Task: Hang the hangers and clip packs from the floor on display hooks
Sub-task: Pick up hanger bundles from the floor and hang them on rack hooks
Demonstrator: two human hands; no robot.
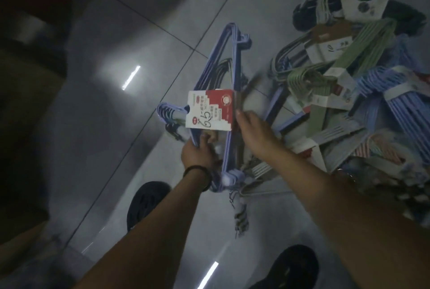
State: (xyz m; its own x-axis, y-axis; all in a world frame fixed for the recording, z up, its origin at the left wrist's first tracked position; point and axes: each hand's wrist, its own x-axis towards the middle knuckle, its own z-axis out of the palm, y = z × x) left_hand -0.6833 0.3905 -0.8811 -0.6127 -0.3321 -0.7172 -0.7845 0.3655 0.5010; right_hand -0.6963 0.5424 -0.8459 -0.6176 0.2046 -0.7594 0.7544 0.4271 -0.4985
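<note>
Purple hanger pack (209, 109) in left hand (197, 152), right hand (254, 131) alongside

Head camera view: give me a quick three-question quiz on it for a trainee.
1. True or false: the left hand grips the purple hanger pack.
2. The label on that pack is: A) green, B) red and white, C) black.
3. Fill in: the pile of other packs lies on the ___.

Key: 1 true; 2 B; 3 floor.
</note>
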